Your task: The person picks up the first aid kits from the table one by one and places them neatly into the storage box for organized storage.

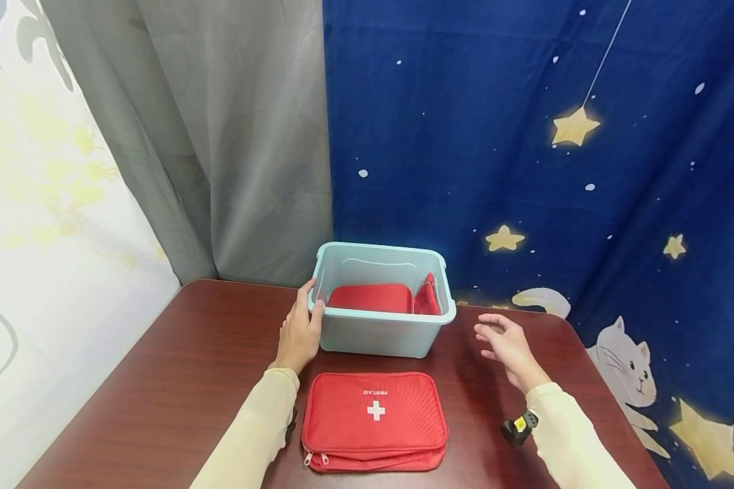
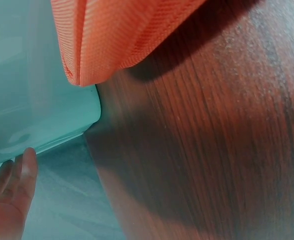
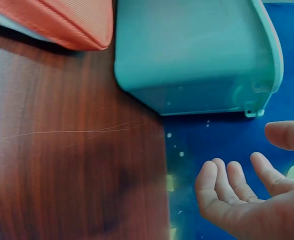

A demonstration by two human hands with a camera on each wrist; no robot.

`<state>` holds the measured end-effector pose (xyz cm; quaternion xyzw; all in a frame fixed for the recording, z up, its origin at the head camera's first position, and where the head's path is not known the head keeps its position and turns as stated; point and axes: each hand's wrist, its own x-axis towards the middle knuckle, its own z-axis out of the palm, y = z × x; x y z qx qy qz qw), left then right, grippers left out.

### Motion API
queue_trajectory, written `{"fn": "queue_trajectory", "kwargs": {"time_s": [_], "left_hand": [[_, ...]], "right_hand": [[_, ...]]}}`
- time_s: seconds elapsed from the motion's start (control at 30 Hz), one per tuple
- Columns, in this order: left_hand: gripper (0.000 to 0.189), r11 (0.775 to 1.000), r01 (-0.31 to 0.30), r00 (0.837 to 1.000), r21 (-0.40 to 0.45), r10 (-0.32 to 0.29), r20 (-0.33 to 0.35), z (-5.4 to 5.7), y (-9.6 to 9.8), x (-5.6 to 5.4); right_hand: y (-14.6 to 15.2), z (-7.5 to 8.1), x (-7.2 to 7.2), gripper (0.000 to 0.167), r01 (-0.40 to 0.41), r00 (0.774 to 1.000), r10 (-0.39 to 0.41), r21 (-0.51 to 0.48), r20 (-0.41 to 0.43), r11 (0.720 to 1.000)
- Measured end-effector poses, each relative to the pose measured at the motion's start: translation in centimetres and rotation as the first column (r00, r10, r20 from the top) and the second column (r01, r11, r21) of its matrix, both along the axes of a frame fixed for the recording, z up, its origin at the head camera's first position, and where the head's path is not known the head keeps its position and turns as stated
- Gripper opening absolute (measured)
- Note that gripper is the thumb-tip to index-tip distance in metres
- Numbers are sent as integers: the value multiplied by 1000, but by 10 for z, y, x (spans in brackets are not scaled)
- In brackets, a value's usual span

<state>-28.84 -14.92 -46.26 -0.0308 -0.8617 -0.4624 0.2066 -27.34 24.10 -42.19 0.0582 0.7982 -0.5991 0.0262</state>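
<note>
A light blue plastic bin (image 1: pixel 379 334) stands near the table's back edge. Inside it are a red case (image 1: pixel 372 297) lying flat and a smaller red pouch (image 1: pixel 427 299) against the right wall. My left hand (image 1: pixel 300 336) is at the bin's left front corner, its fingers (image 2: pixel 28 172) fairly straight along the side wall and its thumb by the rim. To the right of the bin, apart from it, my right hand (image 1: pixel 506 346) hovers with loosely bent fingers (image 3: pixel 234 185) and nothing in them. In front of the bin lies a red first aid bag (image 1: pixel 374 421) with a white cross and two zip pulls.
The dark reddish-brown wooden table (image 1: pixel 220 380) carries the bin and bag. Behind it hang a grey curtain (image 1: pixel 263 149) and a blue curtain (image 1: pixel 440 136) with stars. A white curtain (image 1: pixel 67 285) hangs at the left.
</note>
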Motion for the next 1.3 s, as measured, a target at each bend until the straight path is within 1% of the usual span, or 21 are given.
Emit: {"fn": "queue_trajectory", "kwargs": {"time_s": [0.13,0.33,0.6,0.87,1.1,1.3], "left_hand": [[50,1000,-6,1000,-6,6,-13,-1,0,-2],[51,1000,-3,1000,-10,3,-12,-1,0,-3],[50,1000,-6,1000,-5,6,-14,-3,0,-3],[50,1000,-12,1000,-5,12,-27,-4,1,-3],[50,1000,-8,999,2,8,-37,-5,0,-4],[50,1000,-5,999,1,6,-35,-6,0,-4]], "right_hand": [[1,-7,2,44,5,1000,-6,2,21,1000],[-1,-20,6,43,-6,999,6,-2,49,1000],[-7,-41,11,46,-62,996,64,-35,67,997],[-19,-58,16,45,-80,992,86,-60,97,995],[-25,-66,17,43,-89,990,96,-64,105,994],[-29,-69,20,44,-109,988,118,-93,97,990]]}}
